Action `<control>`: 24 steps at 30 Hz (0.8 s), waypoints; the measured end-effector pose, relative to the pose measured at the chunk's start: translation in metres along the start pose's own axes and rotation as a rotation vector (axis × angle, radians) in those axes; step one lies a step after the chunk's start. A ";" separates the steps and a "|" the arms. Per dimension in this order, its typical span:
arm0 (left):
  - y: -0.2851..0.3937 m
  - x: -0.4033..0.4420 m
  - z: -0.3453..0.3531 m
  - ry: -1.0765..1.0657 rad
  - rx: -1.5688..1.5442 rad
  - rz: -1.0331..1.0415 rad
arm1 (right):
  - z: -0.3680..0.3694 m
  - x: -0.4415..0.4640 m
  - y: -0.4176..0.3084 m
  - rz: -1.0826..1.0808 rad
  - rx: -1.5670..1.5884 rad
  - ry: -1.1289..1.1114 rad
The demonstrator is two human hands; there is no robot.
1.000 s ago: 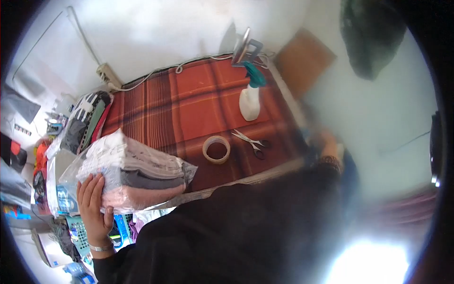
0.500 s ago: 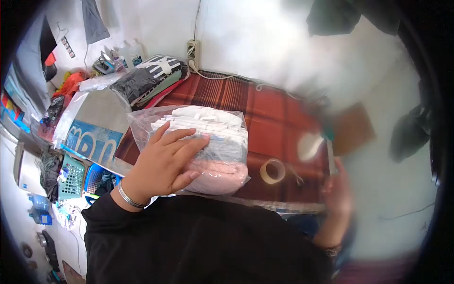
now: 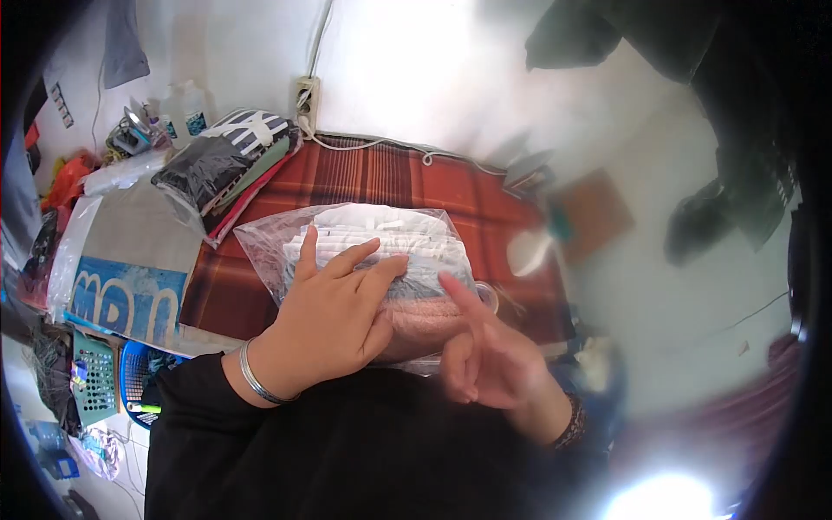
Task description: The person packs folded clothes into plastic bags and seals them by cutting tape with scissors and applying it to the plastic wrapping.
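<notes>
A clear plastic bag (image 3: 264, 238) of folded textiles lies in front of me on a red plaid cloth (image 3: 360, 173). Inside are a white stack (image 3: 381, 218), greyish pieces and a pink folded piece (image 3: 425, 319). My left hand (image 3: 325, 316) rests on top of the bag, fingers spread. Over the bag's right side, my right hand (image 3: 494, 360) points its index finger across while the other fingers curl; it is slightly blurred and I see nothing held in it. A tape roll (image 3: 492, 298) shows partly behind the right hand.
Another packed bundle of dark and striped clothes (image 3: 225, 160) sits at the back left, beside a grey and blue printed sheet (image 3: 130, 295). A power socket (image 3: 306, 97) with a white cable is on the wall. Baskets (image 3: 94, 373) stand below left. A brown square (image 3: 598, 217) is blurred at right.
My right hand has come in from the far right to the bag's right side. The left hand stays on the bag. The view has shifted, and the tape roll is now partly covered.
</notes>
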State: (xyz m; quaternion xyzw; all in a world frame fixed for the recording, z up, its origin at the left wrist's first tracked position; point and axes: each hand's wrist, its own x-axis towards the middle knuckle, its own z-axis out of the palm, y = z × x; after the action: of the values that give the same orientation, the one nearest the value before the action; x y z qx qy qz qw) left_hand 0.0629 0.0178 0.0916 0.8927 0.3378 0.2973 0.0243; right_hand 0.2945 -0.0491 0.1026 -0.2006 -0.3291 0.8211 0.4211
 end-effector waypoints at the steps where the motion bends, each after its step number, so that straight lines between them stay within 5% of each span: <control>1: -0.001 0.000 0.000 -0.002 -0.012 0.006 | -0.001 -0.004 0.003 -0.003 -0.001 0.013; 24: 0.014 0.002 -0.002 -0.080 0.125 0.027 | -0.008 -0.033 0.012 0.128 -0.042 0.098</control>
State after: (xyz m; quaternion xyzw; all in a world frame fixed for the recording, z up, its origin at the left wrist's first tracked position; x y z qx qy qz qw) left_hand 0.0709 0.0079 0.0975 0.9081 0.3423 0.2403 -0.0220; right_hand 0.3111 -0.0782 0.0898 -0.2698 -0.3120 0.8284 0.3791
